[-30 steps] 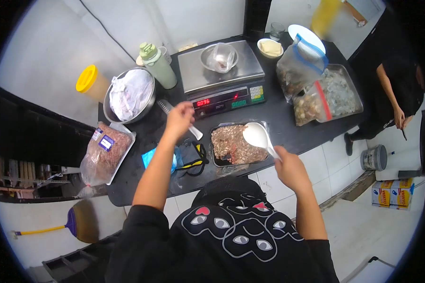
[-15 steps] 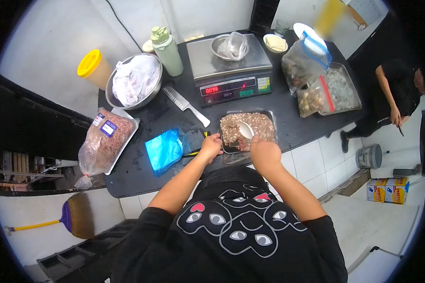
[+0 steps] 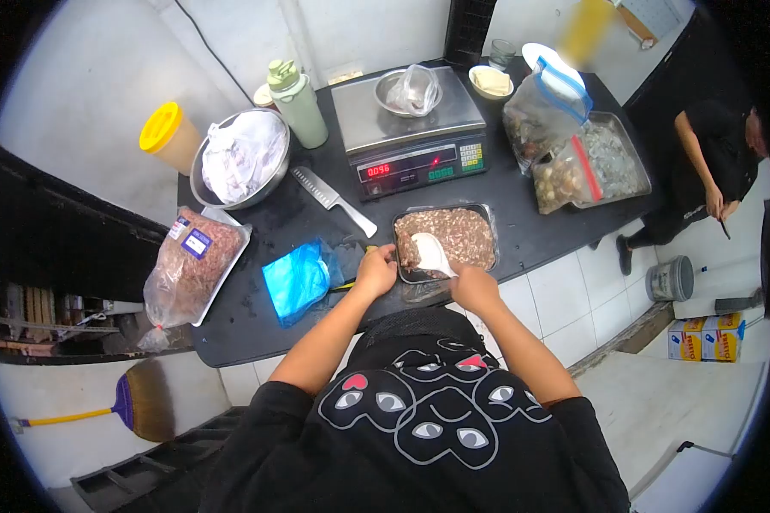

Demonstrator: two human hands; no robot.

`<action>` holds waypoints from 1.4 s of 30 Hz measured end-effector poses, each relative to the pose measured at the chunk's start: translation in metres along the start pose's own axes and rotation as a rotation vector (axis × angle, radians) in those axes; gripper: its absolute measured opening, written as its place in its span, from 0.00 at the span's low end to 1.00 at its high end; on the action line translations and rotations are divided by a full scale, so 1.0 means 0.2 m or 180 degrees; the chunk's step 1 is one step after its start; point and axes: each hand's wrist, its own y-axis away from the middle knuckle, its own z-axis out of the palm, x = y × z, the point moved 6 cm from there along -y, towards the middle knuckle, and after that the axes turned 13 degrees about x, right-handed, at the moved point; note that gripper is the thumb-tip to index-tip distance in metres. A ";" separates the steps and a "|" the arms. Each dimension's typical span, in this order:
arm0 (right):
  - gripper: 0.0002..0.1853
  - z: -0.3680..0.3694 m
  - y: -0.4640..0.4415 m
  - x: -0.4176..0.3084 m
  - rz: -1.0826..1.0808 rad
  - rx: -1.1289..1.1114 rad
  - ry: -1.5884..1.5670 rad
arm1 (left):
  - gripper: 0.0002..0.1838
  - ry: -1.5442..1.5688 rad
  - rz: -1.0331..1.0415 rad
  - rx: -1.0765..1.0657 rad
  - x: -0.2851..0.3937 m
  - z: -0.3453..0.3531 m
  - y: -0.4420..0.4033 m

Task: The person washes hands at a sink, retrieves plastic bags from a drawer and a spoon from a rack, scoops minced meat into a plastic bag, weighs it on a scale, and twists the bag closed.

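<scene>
A black tray of ground meat lies near the table's front edge. My right hand grips the handle of a white spoon, its bowl resting on the meat at the tray's left part. At the tray's left edge is my left hand, its fingers closed against the rim. Left of that hand lies a blue plastic bag. Behind it, a knife rests on the table. The scale behind the tray reads 0.096 and carries a metal bowl with a plastic bag inside.
Bagged ground meat, a metal bowl with white plastic and a green bottle stand left. Right are zip bags and a metal tray. Another person stands beyond the table's right side.
My left hand has come down from near the knife to the tray's left edge. My right hand has brought the spoon lower, and its bowl has moved left over the meat.
</scene>
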 end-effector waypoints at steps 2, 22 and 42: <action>0.20 0.04 -0.02 0.08 0.0059 0.0020 -0.0467 | 0.21 -0.0387 0.0299 0.0216 0.04 -0.02 0.01; 0.18 -0.43 -0.03 0.29 0.0168 0.0042 -0.1868 | 0.13 -0.0584 0.1843 0.1766 0.91 -0.53 -0.66; 0.13 -0.98 -1.13 -0.40 -0.0661 0.1205 -0.0558 | 0.36 -0.0243 0.1696 0.0624 1.02 -0.41 -1.36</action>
